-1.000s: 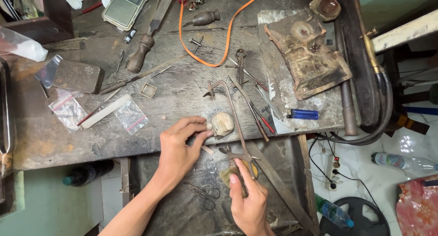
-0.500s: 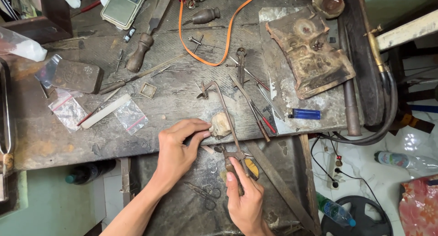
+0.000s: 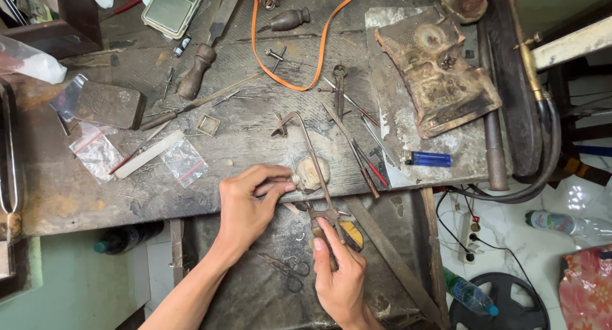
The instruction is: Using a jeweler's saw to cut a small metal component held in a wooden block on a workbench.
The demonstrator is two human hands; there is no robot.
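Two bare forearms are seen, entering from the near edge of the scene. No sleeve, glove, ring, watch or band is worn on either. The left hand (image 3: 245, 205) is shown with its forearm bare to the frame edge; the right hand (image 3: 341, 276) is cut off just past the wrist.

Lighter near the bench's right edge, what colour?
Blue, with a silver metal top; the lighter lies flat on the workbench. Best seen in the head view.

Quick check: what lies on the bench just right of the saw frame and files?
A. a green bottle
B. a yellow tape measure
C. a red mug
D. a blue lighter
D: a blue lighter lies on the bench, right of the saw frame that the right hand holds.
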